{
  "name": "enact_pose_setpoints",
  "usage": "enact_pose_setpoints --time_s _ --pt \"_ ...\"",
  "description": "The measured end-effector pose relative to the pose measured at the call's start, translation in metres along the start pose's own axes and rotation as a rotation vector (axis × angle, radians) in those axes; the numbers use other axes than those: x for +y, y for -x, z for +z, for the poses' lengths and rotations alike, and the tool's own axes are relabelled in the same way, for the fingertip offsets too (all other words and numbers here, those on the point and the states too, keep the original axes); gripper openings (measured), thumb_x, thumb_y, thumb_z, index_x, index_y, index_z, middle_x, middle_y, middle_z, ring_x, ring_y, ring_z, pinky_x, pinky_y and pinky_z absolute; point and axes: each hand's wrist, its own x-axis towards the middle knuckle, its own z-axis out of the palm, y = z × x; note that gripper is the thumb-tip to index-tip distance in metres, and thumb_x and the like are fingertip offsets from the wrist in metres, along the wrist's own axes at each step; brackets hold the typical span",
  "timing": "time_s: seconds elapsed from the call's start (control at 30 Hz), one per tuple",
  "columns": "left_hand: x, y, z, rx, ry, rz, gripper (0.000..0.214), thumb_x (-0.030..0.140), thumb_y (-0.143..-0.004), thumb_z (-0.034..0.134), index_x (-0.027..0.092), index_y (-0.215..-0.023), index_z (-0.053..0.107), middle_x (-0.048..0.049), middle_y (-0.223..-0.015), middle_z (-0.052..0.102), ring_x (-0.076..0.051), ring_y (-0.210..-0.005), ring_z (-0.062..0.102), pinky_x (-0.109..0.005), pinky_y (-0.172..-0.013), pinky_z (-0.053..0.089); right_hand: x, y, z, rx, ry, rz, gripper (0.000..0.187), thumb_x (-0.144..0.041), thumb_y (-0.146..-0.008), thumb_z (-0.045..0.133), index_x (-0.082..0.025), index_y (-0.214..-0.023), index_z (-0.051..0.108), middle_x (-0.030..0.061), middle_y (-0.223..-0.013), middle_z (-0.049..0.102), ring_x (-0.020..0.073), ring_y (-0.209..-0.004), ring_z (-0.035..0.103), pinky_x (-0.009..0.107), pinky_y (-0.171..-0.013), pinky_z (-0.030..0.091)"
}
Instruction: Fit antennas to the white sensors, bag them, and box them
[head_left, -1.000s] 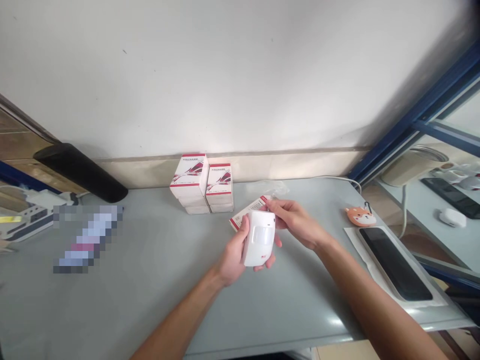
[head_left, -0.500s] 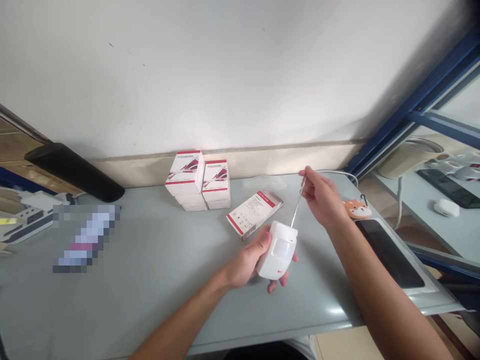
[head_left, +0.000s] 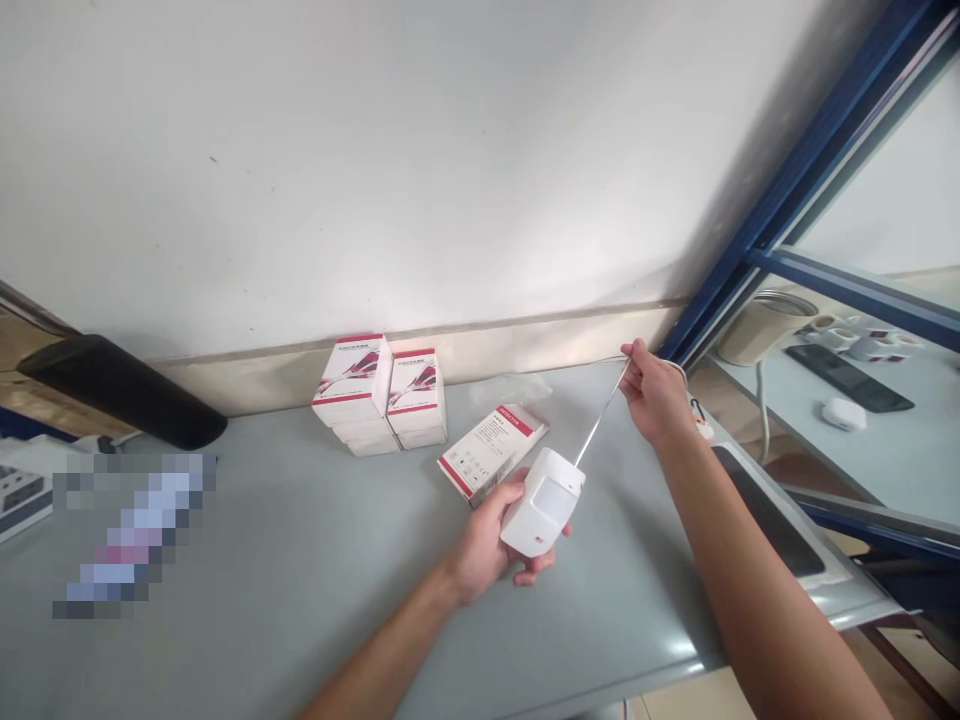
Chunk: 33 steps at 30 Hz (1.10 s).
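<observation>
Now our left hand [head_left: 480, 535] grips the white motion sensor [head_left: 541, 503] above the tabletop [head_left: 300, 590], just beside the flat box [head_left: 493, 453], while our right hand [head_left: 654, 392] pinches a thin wire [head_left: 601, 423] running from its top.

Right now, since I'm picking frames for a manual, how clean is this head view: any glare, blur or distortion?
Head view: glare whitens the table near the bottom edge, a pixelated patch hides something at left, the blue frame apparently leans from wide-angle distortion.
</observation>
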Motion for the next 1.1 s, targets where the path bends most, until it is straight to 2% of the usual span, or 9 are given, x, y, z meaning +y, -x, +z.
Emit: enact_pose_setpoints --time_s 0.23,0.4,0.53,0.7,0.83,0.97,1.1 --pt "-0.005 0.001 -0.001 -0.065 0.003 -0.053 0.035 0.045 -0.099 0.037 0.022 -0.119 0.052 -0.0099 -0.095 0.071 -0.013 -0.048 0.055 -0.019 -0.037 0.030 -0.017 -0.019 -0.026 0.132 -0.030 -0.093 0.036 -0.052 -0.085 0.086 -0.021 -0.086 0.069 -0.0123 -0.057 0.029 0.0051 -0.046 0.025 0.018 -0.040 0.027" --pt "-0.003 -0.001 -0.003 -0.084 0.050 -0.060 0.040 0.046 -0.097 0.037 0.021 -0.123 0.054 -0.0110 -0.094 0.071 -0.014 -0.047 0.054 -0.020 -0.038 0.030 -0.018 -0.022 -0.030 0.103 -0.046 -0.067 0.027 -0.046 -0.089 0.083 -0.022 -0.088 0.071 -0.0106 -0.059 0.035 0.0060 -0.047 0.027 0.020 -0.041 0.029" --pt "-0.003 -0.001 -0.006 -0.106 0.081 -0.053 0.044 0.047 -0.098 0.034 0.019 -0.124 0.055 -0.0132 -0.096 0.071 -0.017 -0.048 0.056 -0.024 -0.039 0.032 -0.014 -0.020 -0.027 0.044 -0.053 0.025 0.029 -0.046 -0.085 0.085 -0.022 -0.089 0.070 -0.0104 -0.062 0.036 0.0057 -0.047 0.025 0.021 -0.040 0.025" --pt "-0.006 0.000 -0.008 -0.117 0.082 -0.002 0.045 0.047 -0.097 0.033 0.017 -0.123 0.056 -0.0148 -0.098 0.071 -0.019 -0.050 0.060 -0.027 -0.043 0.036 -0.002 -0.020 -0.024 -0.002 0.039 0.070 0.042 -0.045 -0.081 0.088 -0.022 -0.077 0.053 -0.0106 -0.064 0.038 0.0045 -0.048 0.031 0.018 -0.042 0.027" --pt "-0.007 0.001 -0.009 -0.121 0.081 0.017 0.048 0.046 -0.096 0.033 0.016 -0.124 0.057 -0.0150 -0.097 0.072 -0.019 -0.049 0.060 -0.030 -0.048 0.037 0.004 -0.020 -0.023 0.067 0.121 -0.028 0.046 -0.045 -0.079 0.087 -0.023 -0.076 0.047 -0.0092 -0.069 0.049 0.0044 -0.049 0.037 0.018 -0.044 0.028" --pt "-0.008 0.005 -0.007 -0.094 0.060 0.043 0.047 0.045 -0.097 0.032 0.014 -0.122 0.058 -0.0151 -0.095 0.072 -0.018 -0.049 0.058 -0.032 -0.051 0.037 0.003 -0.016 -0.019 0.123 0.189 -0.166 0.039 -0.039 -0.081 0.082 -0.023 -0.073 0.047 -0.0086 -0.067 0.052 0.0052 -0.050 0.034 0.018 -0.045 0.024" --pt "-0.004 0.009 0.000 -0.003 0.070 0.123 0.045 0.043 -0.099 0.034 0.012 -0.117 0.062 -0.0143 -0.091 0.071 -0.016 -0.048 0.054 -0.032 -0.052 0.034 0.004 0.004 0.001 0.042 0.252 -0.230 0.037 -0.034 -0.082 0.079 -0.023 -0.067 0.047 -0.0073 -0.061 0.049 0.0078 -0.055 0.036 0.019 -0.048 0.026"
